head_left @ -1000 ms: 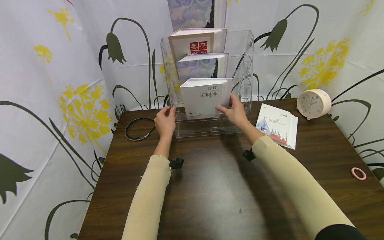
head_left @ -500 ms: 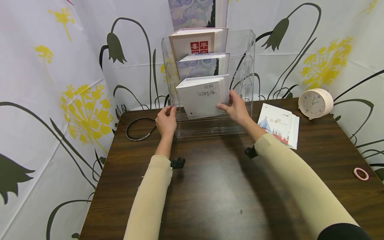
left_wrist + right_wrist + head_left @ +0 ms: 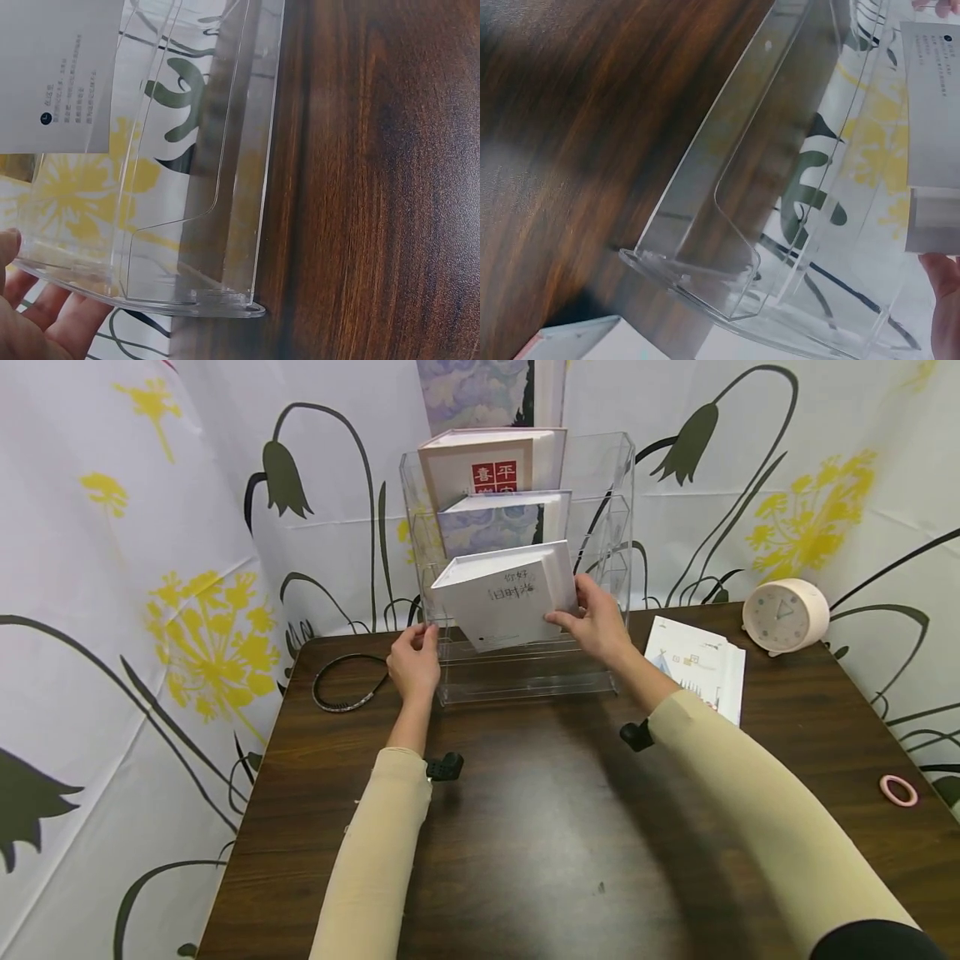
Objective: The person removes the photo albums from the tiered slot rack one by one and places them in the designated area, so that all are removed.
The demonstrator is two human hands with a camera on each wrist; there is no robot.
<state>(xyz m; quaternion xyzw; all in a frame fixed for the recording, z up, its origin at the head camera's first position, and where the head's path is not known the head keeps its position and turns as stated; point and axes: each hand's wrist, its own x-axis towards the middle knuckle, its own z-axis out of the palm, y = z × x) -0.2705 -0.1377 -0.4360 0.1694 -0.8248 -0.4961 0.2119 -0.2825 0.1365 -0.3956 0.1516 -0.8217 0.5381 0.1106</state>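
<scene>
My right hand (image 3: 602, 625) pinches a white hardcover book (image 3: 502, 602) at its right edge, thumb on the front cover. The book tilts, its right side higher, in front of the lower part of a clear acrylic tiered rack (image 3: 517, 683). With my left hand (image 3: 414, 667) I grip the rack's left side panel; the left wrist view shows thumb and fingers (image 3: 75, 319) on either side of it. Behind the white book stand a book with a painted sky cover (image 3: 491, 531) and, higher up, a beige book with red characters (image 3: 461, 472).
Another painted book (image 3: 480, 397) stands at the top rear. Stacked white booklets (image 3: 693, 660) lie right of the rack beside a pale pink clock (image 3: 783, 618). A pink ring (image 3: 898, 791) is near the right edge, a dark headband (image 3: 348, 683) at left. A patterned curtain (image 3: 202, 527) hangs behind.
My right hand has raised the white book slightly and shifted it left, tipping its right side up. My left hand stays on the rack's side.
</scene>
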